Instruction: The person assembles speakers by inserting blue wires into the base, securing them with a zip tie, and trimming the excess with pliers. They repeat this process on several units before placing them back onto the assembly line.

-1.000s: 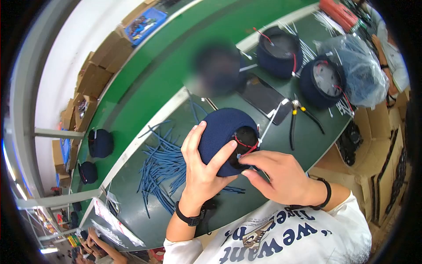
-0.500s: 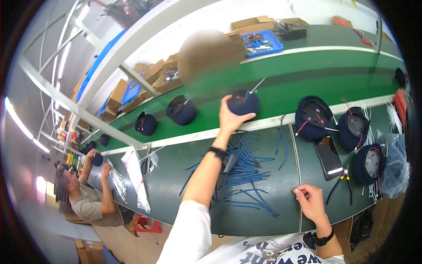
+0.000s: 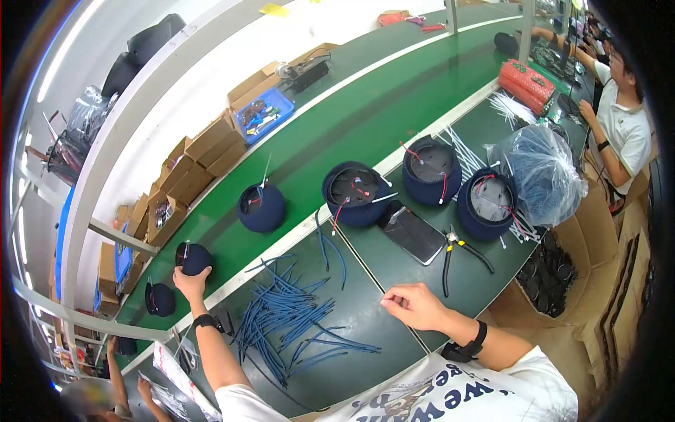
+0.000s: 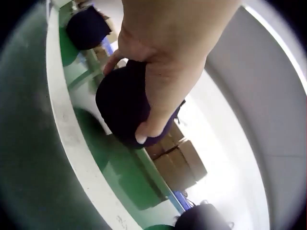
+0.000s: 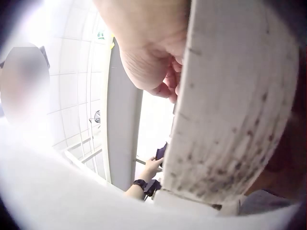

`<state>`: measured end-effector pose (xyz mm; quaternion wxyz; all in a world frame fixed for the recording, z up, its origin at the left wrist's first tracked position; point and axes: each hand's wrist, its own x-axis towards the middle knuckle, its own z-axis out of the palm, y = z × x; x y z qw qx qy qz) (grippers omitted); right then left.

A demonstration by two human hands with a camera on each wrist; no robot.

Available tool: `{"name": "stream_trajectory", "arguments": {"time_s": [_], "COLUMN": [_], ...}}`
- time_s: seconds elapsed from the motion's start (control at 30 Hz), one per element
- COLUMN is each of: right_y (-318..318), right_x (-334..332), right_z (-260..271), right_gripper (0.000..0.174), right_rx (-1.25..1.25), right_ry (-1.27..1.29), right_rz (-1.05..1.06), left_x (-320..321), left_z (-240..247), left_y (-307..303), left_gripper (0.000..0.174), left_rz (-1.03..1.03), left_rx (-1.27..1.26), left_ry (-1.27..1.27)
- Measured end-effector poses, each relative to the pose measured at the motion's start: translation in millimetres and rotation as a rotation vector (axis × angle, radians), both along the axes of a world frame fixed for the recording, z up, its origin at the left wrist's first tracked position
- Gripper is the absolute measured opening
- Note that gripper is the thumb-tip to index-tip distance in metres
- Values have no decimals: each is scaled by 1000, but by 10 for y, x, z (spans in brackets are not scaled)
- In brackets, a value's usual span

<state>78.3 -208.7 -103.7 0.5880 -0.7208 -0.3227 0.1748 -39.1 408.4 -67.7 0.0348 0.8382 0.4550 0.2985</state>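
The left hand (image 3: 188, 281) is stretched well out from the body; its fingers and thumb are curled round a dark navy fabric-covered dome (image 3: 195, 257), gripped from above, as the left wrist view confirms. The dome sits low over the green conveyor belt (image 3: 337, 133), just beyond the white edge rail (image 3: 281, 243); whether it touches the belt cannot be told. The right hand (image 3: 416, 307) rests on the dark green worktable (image 3: 365, 337), fingers drawn together; whether it pinches anything cannot be told. A heap of blue flexible tubes (image 3: 288, 316) lies between the two arms. Judgement: set the dome level, apart from the neighbouring navy dome (image 3: 261, 207); release only once it is seated.
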Motion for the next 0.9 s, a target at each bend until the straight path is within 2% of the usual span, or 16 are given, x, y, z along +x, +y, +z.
{"name": "stream_trajectory", "arguments": {"time_s": [0.03, 0.1, 0.13, 0.23, 0.27, 0.37, 0.4, 0.43, 0.47, 0.6, 0.7, 0.73, 0.83, 0.87, 0.9], "right_y": [13, 9, 15, 105, 100, 139, 18, -122, -240, -417, -406, -372, -387, -382, -379], "right_x": [2, 16, 18, 56, 60, 39, 78, 125, 171, 165, 160, 169, 299, 330, 353], "right_z": [2, 16, 32, 176, 266, 523, 549, 560, 549, 593, 494, 475, 447, 467, 509], "right_gripper": [12, 12, 11, 12, 23, 38, 42, 47, 48, 49, 46, 39, 29, 26, 23], "right_rx": [10, -4, -16, 23, 67, 363, 263, 160, 138, 45, -9, -18, -5, 9, 23], "right_ry": [20, 205, 300, 227, 194, 97, -43, -183, -312, -310, -401, -413, -410, -379, -348], "right_rz": [9, 9, 20, 19, 51, -4, 18, 42, -3, -47, -34, -83, -42, -25, -8], "left_x": [-25, -147, -138, -54, -15, 172, 261, 322, 404, 617, 634, 632, 615, 608, 615], "left_z": [139, 207, 363, 710, 798, 787, 798, 689, 627, 527, 452, 446, 645, 581, 555], "left_y": [-187, -498, -881, -2075, -2433, -3246, -3484, -3577, -3635, -3852, -3902, -3917, -3986, -3982, -4027], "left_gripper": [77, 68, 65, 59, 57, 52, 47, 47, 48, 46, 49, 50, 57, 54, 44], "left_rz": [-38, -375, -483, -797, -890, -1168, -1233, -1307, -1328, -1342, -1351, -1348, -1409, -1457, -1483], "left_rx": [-59, 152, 128, -29, -44, -213, -327, -333, -317, -233, -198, -197, -177, -129, -65], "left_ry": [2, -73, -49, -50, -27, -22, -5, 11, -2, 42, 97, 114, -52, -58, -52]}}
